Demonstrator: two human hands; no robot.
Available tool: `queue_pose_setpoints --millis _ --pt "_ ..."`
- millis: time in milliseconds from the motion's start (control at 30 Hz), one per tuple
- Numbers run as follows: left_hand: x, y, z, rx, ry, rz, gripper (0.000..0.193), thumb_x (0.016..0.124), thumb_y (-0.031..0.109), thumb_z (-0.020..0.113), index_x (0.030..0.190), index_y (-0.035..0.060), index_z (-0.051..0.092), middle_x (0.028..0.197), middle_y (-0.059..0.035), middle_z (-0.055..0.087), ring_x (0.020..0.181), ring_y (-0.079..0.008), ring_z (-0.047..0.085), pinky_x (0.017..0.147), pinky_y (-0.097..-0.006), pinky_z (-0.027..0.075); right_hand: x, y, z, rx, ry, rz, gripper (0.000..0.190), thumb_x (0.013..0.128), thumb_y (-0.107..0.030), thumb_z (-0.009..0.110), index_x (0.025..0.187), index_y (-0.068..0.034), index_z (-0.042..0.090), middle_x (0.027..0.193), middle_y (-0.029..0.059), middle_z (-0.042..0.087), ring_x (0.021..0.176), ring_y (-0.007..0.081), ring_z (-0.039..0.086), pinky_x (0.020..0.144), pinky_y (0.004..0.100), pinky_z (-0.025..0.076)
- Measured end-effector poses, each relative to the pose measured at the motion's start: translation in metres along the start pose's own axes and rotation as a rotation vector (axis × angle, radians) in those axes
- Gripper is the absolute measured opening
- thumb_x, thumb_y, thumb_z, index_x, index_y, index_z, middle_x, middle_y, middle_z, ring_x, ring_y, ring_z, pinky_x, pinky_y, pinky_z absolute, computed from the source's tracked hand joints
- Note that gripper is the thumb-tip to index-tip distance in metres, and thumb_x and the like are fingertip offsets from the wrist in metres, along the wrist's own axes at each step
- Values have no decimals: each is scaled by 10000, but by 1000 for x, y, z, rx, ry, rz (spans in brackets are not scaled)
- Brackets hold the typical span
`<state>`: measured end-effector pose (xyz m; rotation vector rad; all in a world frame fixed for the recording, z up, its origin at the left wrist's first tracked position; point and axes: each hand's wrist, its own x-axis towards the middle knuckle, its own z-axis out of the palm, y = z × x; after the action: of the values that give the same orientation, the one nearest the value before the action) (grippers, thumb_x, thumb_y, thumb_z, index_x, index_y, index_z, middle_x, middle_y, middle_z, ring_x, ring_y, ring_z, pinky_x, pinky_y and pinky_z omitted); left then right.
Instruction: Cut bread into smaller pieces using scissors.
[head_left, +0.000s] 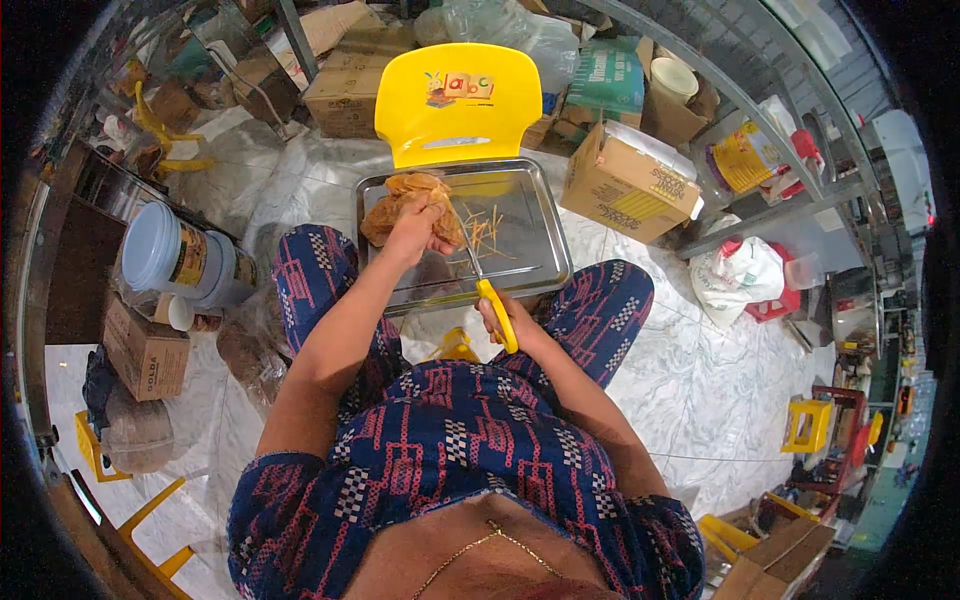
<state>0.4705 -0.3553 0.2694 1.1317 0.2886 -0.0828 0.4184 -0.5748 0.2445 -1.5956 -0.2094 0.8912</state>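
My left hand (417, 229) grips a bundle of thin orange-brown sheets (409, 199) over the left part of a metal tray (551, 225). The exact material of the sheets is hard to tell. In my right hand (514, 319) is a pair of scissors (496, 304) with yellow handles. Its blades point up and left, reaching the right edge of the bundle. Thin cut strips (484, 229) lie loose in the tray, just right of the sheets. The tray rests on a yellow child's chair (459, 101), whose backrest faces me.
Cardboard boxes (630, 184) stand beyond the chair on the marble-patterned floor (712, 390). To the left are light-blue plastic buckets (176, 251) and another carton (146, 349). A white plastic bag (735, 281) sits at the right, below metal shelving (757, 217). Yellow stools (806, 425) stand farther off.
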Motion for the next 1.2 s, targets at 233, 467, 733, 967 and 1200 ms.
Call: queue_pose_setpoints --millis 233,467,733,967,1200 --pt "-5 -12 5 71 -122 -78 262 859 149 431 1096 40 409 883 -89 552 595 -200 584 391 -303 486 0 0 0 -68 62 -24 359 806 -397 541 958 -78 475 547 -41 424 418 61 403 395 206 368" --pt "-6 -13 6 30 -86 -68 245 856 154 435 1076 47 431 859 -80 559 592 -190 581 393 -299 487 -9 -18 4 -7 85 57 324 790 -394 564 866 -89 483 509 -48 366 408 54 367 379 205 338" --pt "-11 -15 10 158 -168 -166 226 852 156 444 1052 51 447 836 -73 555 623 -189 581 397 -314 495 0 -5 3 -64 61 -33 326 810 -403 529 861 -88 468 519 -46 374 418 57 382 388 207 353" --pt "-18 -14 17 52 -166 -158 253 857 155 434 1077 32 422 884 -94 550 660 -200 584 396 -317 501 -6 -12 3 4 83 -4 331 800 -411 541 867 -94 474 514 -44 374 412 59 380 384 205 351" --pt "-17 -14 17 47 -135 -157 254 857 153 423 1077 28 426 887 -100 550 659 -198 586 399 -311 503 -5 -13 0 4 88 41 340 788 -419 557 859 -93 485 512 -42 383 404 57 382 373 205 352"
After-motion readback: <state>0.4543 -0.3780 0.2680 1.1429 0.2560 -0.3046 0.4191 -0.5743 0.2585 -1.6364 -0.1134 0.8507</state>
